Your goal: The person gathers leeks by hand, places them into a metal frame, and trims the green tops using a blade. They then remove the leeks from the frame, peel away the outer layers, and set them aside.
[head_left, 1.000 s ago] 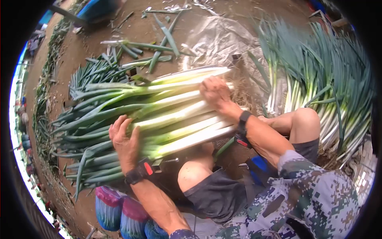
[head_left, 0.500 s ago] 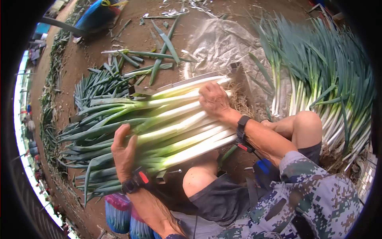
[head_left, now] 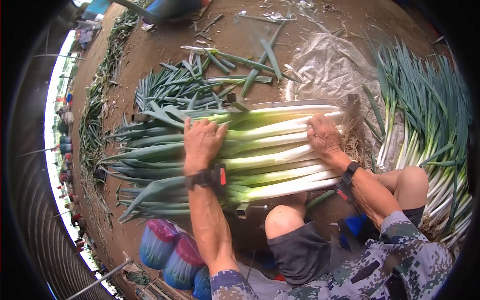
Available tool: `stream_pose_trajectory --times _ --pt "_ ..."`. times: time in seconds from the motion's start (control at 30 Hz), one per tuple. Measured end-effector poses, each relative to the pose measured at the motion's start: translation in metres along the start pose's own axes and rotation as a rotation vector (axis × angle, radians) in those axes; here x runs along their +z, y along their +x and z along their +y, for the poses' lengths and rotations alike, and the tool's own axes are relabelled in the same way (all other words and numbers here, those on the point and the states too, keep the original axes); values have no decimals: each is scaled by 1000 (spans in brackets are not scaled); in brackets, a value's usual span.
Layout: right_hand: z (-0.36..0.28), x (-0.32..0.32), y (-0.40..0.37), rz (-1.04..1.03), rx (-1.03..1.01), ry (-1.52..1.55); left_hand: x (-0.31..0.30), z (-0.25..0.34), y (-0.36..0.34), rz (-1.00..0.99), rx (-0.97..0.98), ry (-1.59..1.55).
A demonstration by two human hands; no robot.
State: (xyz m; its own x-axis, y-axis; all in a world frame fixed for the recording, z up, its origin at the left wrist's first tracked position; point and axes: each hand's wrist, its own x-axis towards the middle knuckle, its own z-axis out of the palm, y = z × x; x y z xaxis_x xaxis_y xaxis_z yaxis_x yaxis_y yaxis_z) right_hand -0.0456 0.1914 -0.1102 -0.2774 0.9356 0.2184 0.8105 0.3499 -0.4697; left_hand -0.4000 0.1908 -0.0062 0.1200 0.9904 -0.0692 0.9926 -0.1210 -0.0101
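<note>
A row of leeks lies side by side, white stems and roots to the right, green leaves to the left. Beneath and around them shows a metal frame with upright corner pieces. My left hand is over the green part of the row, its fingers curled down on the upper leeks. Farther right, my right hand is closed around a white stem near the root end. Both fingertips are partly hidden among the stems.
More leeks lie piled at right, beside a pale woven sheet. Cut green leaves are heaped beyond the frame. Wrapped bundles stand near my left forearm. My bare knee is close to the frame's near side.
My left hand has gone from raised and spread near the leaves to bent over the upper leeks. My right hand stays at the white stems. The whole view has shifted and turned.
</note>
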Motion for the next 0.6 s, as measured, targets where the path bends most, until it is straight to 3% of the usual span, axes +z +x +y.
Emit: stream_pose_trajectory --times 0.07,0.2,0.27,0.33,0.43,0.6 --pt "-4 -1 0 -7 -6 13 -11 7 -21 -2 -44 1" --pt "-5 2 8 -11 -5 0 22 0 -34 175 -111 -225" --pt "-3 3 5 -13 -4 11 6 -5 -19 -76 -183 -192" --pt "-3 3 5 -26 5 18 -4 -14 -9 -201 -221 -186" --pt "-3 1 5 -41 13 14 -4 -42 -12 68 -147 65" --pt "-3 4 4 -28 6 7 -13 -62 -2 -196 -433 -4"
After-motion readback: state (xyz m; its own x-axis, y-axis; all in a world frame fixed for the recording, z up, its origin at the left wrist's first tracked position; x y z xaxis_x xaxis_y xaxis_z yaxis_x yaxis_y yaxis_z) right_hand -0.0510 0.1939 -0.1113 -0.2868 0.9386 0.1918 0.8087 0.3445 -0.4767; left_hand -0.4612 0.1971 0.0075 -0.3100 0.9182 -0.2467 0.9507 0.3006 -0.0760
